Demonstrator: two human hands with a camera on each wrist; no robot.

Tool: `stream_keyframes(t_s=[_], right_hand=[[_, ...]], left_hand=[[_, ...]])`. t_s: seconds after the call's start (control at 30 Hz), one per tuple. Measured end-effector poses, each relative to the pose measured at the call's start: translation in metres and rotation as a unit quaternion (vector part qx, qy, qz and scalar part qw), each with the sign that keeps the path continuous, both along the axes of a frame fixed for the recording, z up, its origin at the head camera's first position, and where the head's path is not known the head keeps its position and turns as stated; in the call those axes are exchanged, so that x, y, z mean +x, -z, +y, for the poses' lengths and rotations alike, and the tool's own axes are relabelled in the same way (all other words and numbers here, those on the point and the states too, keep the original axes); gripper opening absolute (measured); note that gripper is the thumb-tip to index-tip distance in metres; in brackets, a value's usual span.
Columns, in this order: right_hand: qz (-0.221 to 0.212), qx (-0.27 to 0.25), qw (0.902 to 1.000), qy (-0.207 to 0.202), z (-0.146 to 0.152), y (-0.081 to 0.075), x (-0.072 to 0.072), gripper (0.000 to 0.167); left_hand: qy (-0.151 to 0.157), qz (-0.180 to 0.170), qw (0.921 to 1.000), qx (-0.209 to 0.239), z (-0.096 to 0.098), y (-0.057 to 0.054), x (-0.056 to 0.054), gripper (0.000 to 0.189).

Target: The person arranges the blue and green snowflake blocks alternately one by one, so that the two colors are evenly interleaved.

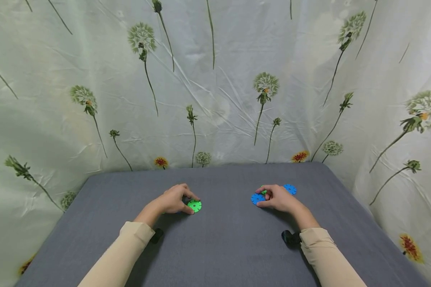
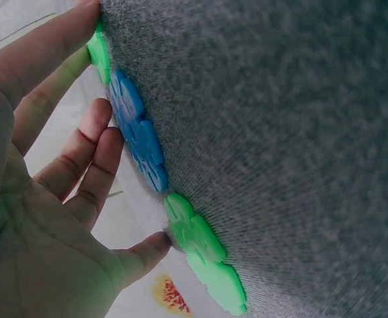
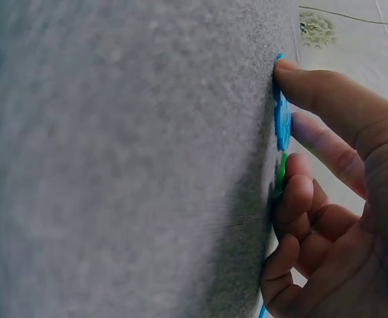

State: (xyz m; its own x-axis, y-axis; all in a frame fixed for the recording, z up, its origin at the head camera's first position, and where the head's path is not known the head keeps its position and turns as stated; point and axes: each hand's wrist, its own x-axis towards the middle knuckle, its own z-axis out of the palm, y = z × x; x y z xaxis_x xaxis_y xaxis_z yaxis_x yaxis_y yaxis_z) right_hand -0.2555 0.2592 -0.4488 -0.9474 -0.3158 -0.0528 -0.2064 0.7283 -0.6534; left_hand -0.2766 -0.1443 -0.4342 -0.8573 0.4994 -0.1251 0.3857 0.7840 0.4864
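Observation:
Near the middle of the table my left hand (image 1: 174, 200) has thumb and index finger at opposite edges of a flat green notched disc (image 1: 194, 205). In the left wrist view, a blue disc (image 2: 137, 132) and a second green disc (image 2: 207, 258) lie in a row on the cloth beneath that hand, its other fingers near them. Farther right, my right hand (image 1: 278, 198) pinches a blue notched disc (image 1: 257, 199) by its edges between thumb and index finger. A green disc (image 1: 263, 191) lies just behind, partly hidden by the fingers. Another blue disc (image 1: 290, 189) lies beyond that hand.
A grey cloth covers the table (image 1: 222, 239). Behind it hangs a pale curtain (image 1: 222, 91) with a dandelion print. Dark wrist cameras (image 1: 291, 238) sit under both forearms, close over the cloth.

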Motion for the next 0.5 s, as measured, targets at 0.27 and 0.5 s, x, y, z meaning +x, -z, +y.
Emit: stream_keyframes(t_s=[0.27, 0.5], right_hand=[[0.027, 0.032, 0.9991, -0.009, -0.0062, -0.002, 0.0004, 0.039], [0.012, 0.004, 0.9998, -0.015, -0.0092, -0.002, 0.0012, 0.038]], left_hand=[[-0.001, 0.001, 1.0, 0.007, -0.0016, 0.0011, 0.0009, 0.042], [-0.004, -0.001, 0.9999, 0.011, -0.0026, 0.0017, -0.0001, 0.041]])
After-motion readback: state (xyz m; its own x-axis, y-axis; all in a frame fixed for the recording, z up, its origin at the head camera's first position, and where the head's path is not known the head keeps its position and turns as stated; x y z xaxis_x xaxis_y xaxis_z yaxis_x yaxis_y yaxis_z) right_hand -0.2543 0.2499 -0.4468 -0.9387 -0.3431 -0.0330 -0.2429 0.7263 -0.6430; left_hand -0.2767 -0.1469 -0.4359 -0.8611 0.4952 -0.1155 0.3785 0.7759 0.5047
